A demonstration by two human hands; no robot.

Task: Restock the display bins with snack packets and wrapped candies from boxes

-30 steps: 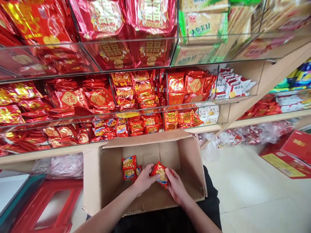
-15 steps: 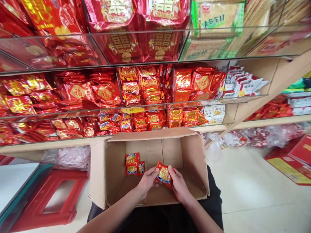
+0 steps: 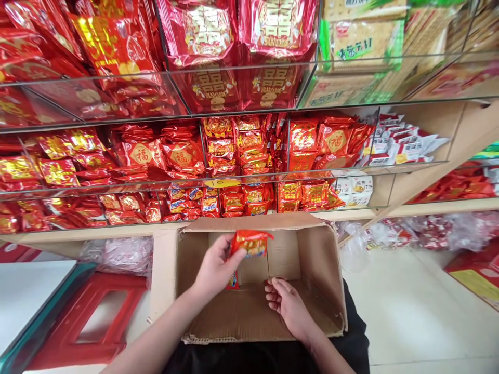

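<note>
Between the thumb and fingers of my left hand (image 3: pixel 216 265) is a red snack packet (image 3: pixel 252 243), raised near the far rim of the cardboard box (image 3: pixel 257 317). My right hand (image 3: pixel 284 301) is over the box's right half with its fingers curled; whether anything small is in them cannot be made out. Part of another red packet (image 3: pixel 233 281) shows inside the box, just below my left hand, which hides the rest of that corner.
Shelves with clear dividers hold red snack packets (image 3: pixel 142 154) and green-edged cracker packs (image 3: pixel 362 44) beyond the box. At left are a red plastic stool (image 3: pixel 128 291) and a white-topped surface (image 3: pixel 33 291). Bagged goods (image 3: pixel 424 234) lie under the shelf at right.
My left hand has lifted the packet up and away from my right hand, which has let go of it. The view has shifted, with shelves and box slightly lower and further right.
</note>
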